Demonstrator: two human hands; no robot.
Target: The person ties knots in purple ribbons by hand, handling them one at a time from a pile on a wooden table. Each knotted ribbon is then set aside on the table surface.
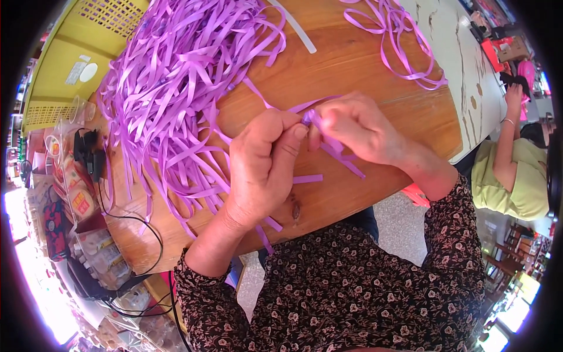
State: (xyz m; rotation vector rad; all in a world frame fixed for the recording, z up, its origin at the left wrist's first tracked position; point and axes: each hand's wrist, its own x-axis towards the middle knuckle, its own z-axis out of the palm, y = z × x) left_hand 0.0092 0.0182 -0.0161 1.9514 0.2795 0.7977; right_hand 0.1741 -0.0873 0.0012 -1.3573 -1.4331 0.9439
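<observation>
Floral-patterned dark sleeves [375, 293] are filling the near edge, both forearms reaching away from the camera over a round wooden table [375, 64]. Largest item on it: a big loose heap of purple ribbon strips [170, 88], spreading over the far left part of the tabletop and trailing toward the near left rim. A yellow perforated crate [76, 64] is sitting beyond the heap at far left. A smaller tangle of purple ribbon [399, 35] is lying at the far right, well apart from the heap. A black cable [141, 226] is running across the near left edge of the table, beside packaged goods.

Left hand [264, 164]: fingers curling closed, thumb and forefinger pinching a single purple strip [319, 126] near table centre. Right hand [358, 126]: likewise closed, fingertips pinching the same strip just beside the left thumb, the two hands touching. The strip's loose ends are trailing to the right under the right hand and toward the near edge under the left wrist.

Risk, as judged: the strip looks thin and slick, so a light pinch could be letting it slip and any fold loosen. Trailing ends are lying among neighbouring strips; pulling could be dragging extra strips from the heap.
</observation>
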